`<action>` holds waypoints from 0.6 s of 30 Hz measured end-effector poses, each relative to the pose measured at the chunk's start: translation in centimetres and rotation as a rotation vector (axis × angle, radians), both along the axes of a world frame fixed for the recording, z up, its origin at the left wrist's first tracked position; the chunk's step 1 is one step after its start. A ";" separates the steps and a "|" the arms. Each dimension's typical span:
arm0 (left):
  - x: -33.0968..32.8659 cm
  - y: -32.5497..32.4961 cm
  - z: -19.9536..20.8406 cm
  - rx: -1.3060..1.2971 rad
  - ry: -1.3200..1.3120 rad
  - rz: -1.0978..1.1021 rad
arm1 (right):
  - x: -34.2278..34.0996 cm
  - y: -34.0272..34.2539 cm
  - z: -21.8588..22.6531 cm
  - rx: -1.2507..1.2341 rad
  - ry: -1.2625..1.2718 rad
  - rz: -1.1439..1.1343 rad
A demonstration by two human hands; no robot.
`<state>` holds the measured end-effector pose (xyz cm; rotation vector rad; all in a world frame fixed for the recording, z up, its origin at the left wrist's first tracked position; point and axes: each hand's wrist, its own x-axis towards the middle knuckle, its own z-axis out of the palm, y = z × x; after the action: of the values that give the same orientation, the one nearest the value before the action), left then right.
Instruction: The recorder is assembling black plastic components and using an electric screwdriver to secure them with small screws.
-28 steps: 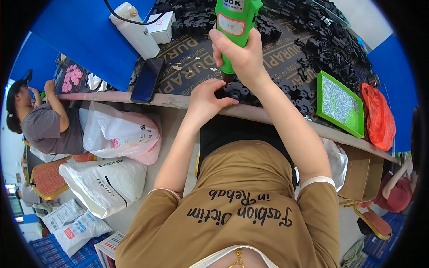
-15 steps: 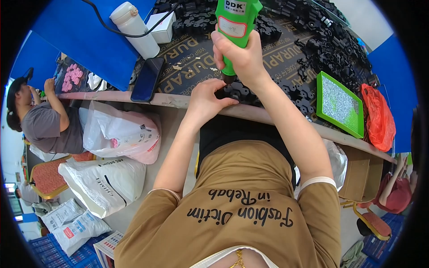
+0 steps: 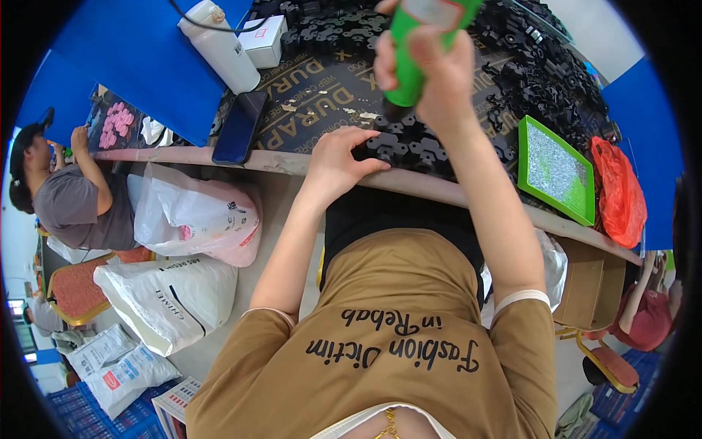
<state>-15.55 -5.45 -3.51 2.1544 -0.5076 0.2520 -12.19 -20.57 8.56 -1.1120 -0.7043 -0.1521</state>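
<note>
A green electric screwdriver [image 3: 423,55] with a dark tip is gripped in my right hand [image 3: 442,80], closed round its body and blurred by motion. The tip is raised over black plastic parts [image 3: 409,146] near the table's front edge, apart from them. Beside those parts rests my left hand [image 3: 340,162], its thumb and fingers curved round the left end of a black plastic part [image 3: 369,150]. Fingers hide some of that part. To the right lies a green tray [image 3: 557,172] full of small silvery pieces, probably screws.
A dark phone [image 3: 241,128], white bottle [image 3: 219,47] and small white box [image 3: 265,42] stand left on the table [image 3: 300,121]. Loose black parts [image 3: 545,88] heap at right, near a red plastic bag [image 3: 620,192]. A black cord [image 3: 219,29] crosses above the bottle. Another person [image 3: 73,190] sits left.
The screwdriver has lifted off the black parts, swinging up and to the right with my right hand. My left hand has stayed in place.
</note>
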 end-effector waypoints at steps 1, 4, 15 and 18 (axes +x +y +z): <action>0.0 0.0 0.0 0.017 0.018 -0.012 | 0.2 -0.8 -0.6 0.021 -0.012 0.048; 0.0 0.1 0.2 0.041 0.047 -0.005 | 0.4 -2.4 -2.0 -0.065 -0.045 -0.001; -0.2 0.0 0.3 0.078 0.061 0.009 | -1.4 -1.8 -2.9 -0.160 -0.001 -0.162; -0.2 0.0 0.3 0.080 0.043 -0.001 | -1.4 -1.7 -2.9 -0.159 -0.006 -0.154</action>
<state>-15.73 -5.40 -3.17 2.2323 -0.5013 0.1873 -13.58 -22.24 5.67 -1.3193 -0.6444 -0.2330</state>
